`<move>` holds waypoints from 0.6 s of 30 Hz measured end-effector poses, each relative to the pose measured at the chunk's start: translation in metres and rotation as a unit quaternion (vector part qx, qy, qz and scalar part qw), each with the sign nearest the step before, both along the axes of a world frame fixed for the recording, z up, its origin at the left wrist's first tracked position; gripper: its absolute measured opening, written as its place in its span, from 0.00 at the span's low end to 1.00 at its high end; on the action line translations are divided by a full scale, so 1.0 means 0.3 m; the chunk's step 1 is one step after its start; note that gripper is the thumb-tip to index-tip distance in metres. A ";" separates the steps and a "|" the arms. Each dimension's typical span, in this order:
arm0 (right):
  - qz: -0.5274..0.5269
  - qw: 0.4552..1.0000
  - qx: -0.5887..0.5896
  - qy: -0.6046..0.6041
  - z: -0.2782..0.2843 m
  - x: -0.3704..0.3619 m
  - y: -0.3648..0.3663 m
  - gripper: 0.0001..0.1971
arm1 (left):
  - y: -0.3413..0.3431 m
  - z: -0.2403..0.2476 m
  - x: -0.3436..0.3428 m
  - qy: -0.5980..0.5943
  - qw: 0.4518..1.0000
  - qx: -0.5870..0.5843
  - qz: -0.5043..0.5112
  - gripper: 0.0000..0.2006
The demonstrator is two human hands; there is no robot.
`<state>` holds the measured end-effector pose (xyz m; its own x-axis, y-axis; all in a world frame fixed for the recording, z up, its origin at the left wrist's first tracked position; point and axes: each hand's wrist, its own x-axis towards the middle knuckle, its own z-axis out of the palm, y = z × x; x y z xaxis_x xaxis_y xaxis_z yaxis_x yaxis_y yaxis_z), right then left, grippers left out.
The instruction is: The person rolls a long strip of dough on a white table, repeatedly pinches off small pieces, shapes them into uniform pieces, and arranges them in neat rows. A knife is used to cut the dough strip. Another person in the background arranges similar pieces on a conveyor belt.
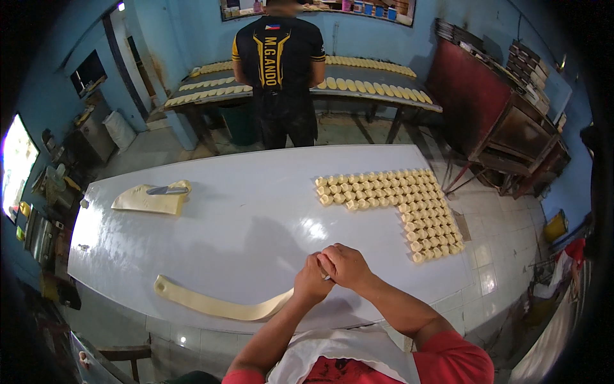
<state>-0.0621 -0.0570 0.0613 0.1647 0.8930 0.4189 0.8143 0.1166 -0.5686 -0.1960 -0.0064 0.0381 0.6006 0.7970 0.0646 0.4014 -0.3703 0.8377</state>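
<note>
Blue walls (185,38) frame a glossy white table (224,240), where a person's left hand (311,281) curls closed, apparently around the right end of a dough strip (224,307); the right hand (346,264) presses against it, fingers bunched, though whether they pinch dough cannot be told. Smooth, pale yellow and ribbon-flat, the strip lies left of both hands, nearer the left, its long axis running left to right in a shallow curve. Rounded dough pieces (428,221) stand in close rows to the right; far left, a grey blade (166,190) rests on a smooth dough slab (147,203). Beyond, a co-worker (275,57) stands by flattened dough ovals (377,88).
</note>
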 end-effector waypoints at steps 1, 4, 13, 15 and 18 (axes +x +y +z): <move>0.004 1.000 0.017 -0.013 0.001 0.000 0.011 0.09 | -0.001 0.028 0.008 -0.023 0.999 0.019 0.022 0.15; -0.016 0.998 0.028 -0.048 0.037 0.004 0.053 0.10 | 0.056 0.013 0.028 0.049 0.998 0.018 -0.027 0.15; -0.200 0.943 -0.247 -0.097 -0.239 0.319 0.270 0.19 | -0.058 0.110 0.040 -0.082 0.956 0.018 -0.280 0.10; -0.204 0.942 -0.226 -0.142 -0.296 0.400 0.319 0.20 | -0.034 0.133 0.062 -0.028 0.968 -0.079 -0.237 0.10; -0.175 0.921 -0.301 -0.175 -0.385 0.453 0.381 0.20 | 0.039 0.029 0.042 0.035 0.978 -0.070 -0.195 0.09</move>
<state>0.0739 0.0573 -0.0542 0.4348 0.8990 -0.0523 0.8881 -0.4376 -0.1404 -0.1834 0.0052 0.0467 0.8591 0.5054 -0.0806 0.3110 -0.3906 0.8664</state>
